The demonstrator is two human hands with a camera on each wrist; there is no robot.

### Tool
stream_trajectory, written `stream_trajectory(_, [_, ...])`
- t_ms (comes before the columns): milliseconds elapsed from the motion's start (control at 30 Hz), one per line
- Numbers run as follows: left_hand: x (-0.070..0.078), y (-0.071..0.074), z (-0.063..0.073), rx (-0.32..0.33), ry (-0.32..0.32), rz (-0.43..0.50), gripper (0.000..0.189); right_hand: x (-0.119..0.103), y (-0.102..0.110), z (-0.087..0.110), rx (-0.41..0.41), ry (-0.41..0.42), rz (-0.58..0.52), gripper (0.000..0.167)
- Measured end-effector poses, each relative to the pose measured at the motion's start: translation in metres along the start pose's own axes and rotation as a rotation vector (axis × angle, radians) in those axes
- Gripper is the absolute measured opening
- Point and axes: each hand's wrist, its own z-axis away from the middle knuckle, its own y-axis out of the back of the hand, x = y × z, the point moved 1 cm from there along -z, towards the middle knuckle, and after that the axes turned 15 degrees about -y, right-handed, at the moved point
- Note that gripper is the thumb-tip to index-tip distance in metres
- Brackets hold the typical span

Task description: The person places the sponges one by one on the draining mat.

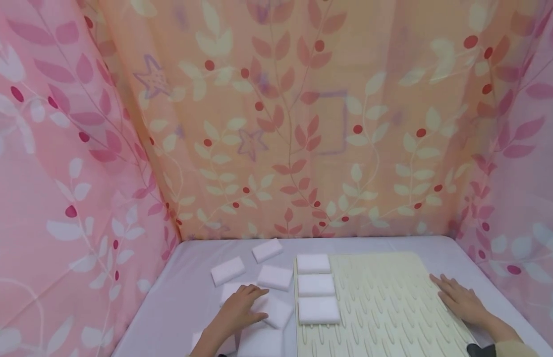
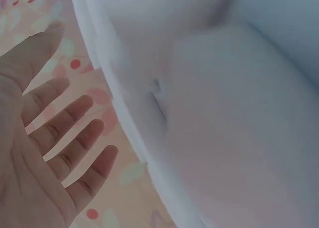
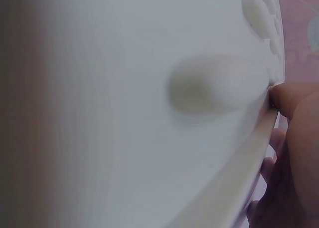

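Observation:
My left hand (image 1: pixel 240 310) is over several loose white sponge blocks (image 1: pixel 279 313), its fingers spread and nothing between them. In the left wrist view the same hand (image 2: pixel 47 153) shows its palm and parted fingers, with white blocks (image 2: pixel 239 123) close beside it. To the right lies a cream ridged board (image 1: pixel 379 297), with three white blocks (image 1: pixel 318 311) in a column along its left side. My right hand (image 1: pixel 461 300) rests at the board's right edge with its fingers extended. In the right wrist view its thumb (image 3: pixel 291 96) touches the board's rim.
More white blocks (image 1: pixel 228 271) lie at odd angles left of the board, some overlapping in view. A pale cloth covers the table (image 1: pixel 183 277). Floral curtains (image 1: pixel 276 124) hang behind the table and on both sides.

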Motion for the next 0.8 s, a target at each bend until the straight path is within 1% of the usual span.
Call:
stream_trajectory(100, [-0.003,0.001,0.014,0.004,-0.01,-0.022,0.052,0.001,-0.004,0.003,-0.002,-0.001,-0.002,0.053])
stream_trajectory(233, [-0.01,0.002,0.032,0.029,-0.022,-0.036,0.051,0.003,-0.007,0.004,-0.001,-0.004,-0.006,0.053])
stream_trajectory(367, [-0.017,0.005,0.047,0.027,-0.005,-0.038,0.052,0.003,-0.006,0.002,0.001,-0.009,0.002,0.054])
stream_trajectory(533, [-0.024,0.01,0.062,0.021,0.028,-0.057,0.052,0.002,-0.003,0.001,0.022,0.003,0.002,0.053])
stream_trajectory(633, [-0.026,0.012,0.069,0.012,0.045,-0.052,0.052,0.001,-0.002,0.001,0.029,0.005,0.006,0.052])
stream_trajectory(800, [-0.029,0.012,0.081,0.012,0.043,-0.073,0.054,0.0,-0.001,0.001,0.011,-0.006,0.001,0.052])
